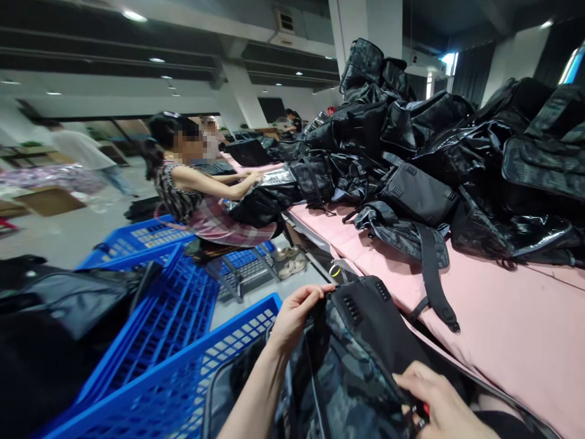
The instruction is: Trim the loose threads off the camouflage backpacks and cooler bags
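Note:
A dark camouflage backpack lies tilted across my lap, its plain black base panel with ribbed rubber feet facing up. At the panel's far left corner, my left hand pinches the bag's edge between thumb and fingers. Lower right, my right hand is closed at the near edge of the bag. A small red-and-dark object shows between its fingers; its kind is mostly hidden by the hand.
On the right, a pink-covered table bears a tall heap of similar backpacks. Blue plastic crates stand left of me, with dark bags beyond. A seated co-worker handles a bag ahead; another person is blurred far left.

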Demonstrator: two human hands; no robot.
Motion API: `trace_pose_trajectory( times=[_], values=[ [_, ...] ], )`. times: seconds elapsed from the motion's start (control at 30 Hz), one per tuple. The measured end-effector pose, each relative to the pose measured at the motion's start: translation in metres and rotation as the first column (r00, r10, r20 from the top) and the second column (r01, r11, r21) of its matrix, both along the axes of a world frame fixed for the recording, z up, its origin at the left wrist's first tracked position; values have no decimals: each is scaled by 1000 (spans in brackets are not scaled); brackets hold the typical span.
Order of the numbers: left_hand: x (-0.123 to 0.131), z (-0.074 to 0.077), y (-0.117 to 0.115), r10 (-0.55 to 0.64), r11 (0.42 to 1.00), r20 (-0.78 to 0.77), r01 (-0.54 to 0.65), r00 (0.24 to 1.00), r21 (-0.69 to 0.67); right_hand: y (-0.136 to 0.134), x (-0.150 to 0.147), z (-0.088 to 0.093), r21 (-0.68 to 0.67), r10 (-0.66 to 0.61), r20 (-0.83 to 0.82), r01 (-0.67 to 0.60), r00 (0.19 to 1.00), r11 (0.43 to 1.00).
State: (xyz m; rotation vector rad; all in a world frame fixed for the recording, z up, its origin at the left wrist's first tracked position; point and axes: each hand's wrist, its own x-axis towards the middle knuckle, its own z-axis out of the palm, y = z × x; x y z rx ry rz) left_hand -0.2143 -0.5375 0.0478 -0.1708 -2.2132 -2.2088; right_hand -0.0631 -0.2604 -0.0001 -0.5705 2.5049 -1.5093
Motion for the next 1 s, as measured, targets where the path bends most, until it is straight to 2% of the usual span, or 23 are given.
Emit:
trace_pose_trajectory(
  times=[0.07,0.17,0.3,0.43,0.53,0.73,0.87,1.0],
  values=[
    [-3,-3,4,4,999,24,-5,1000,47,4,-16,13,-9,-40,28,40,999,999],
    [-5,-3,7,9,996,64,-14,998,89,0,-47,23,-39,-167,20,168,986,985],
    [-4,2,10,44,990,92,-56,995,129,-30,-92,25,-102,-300,-128,289,945,952],
    [-3,6,14,79,987,114,-94,990,133,-62,-125,31,-17,-304,-180,306,936,952],
    [-3,6,17,93,986,129,-110,987,129,-74,-137,43,68,-267,-193,285,944,956],
    [-7,2,18,105,985,134,-122,985,124,-83,-146,64,232,-188,-189,229,964,945],
    [-8,1,18,99,983,151,-120,984,141,-86,-153,66,202,-197,-162,228,967,952],
    [-10,0,16,101,977,180,-131,978,167,-79,-163,59,76,-257,-106,266,961,961]
  ],
)
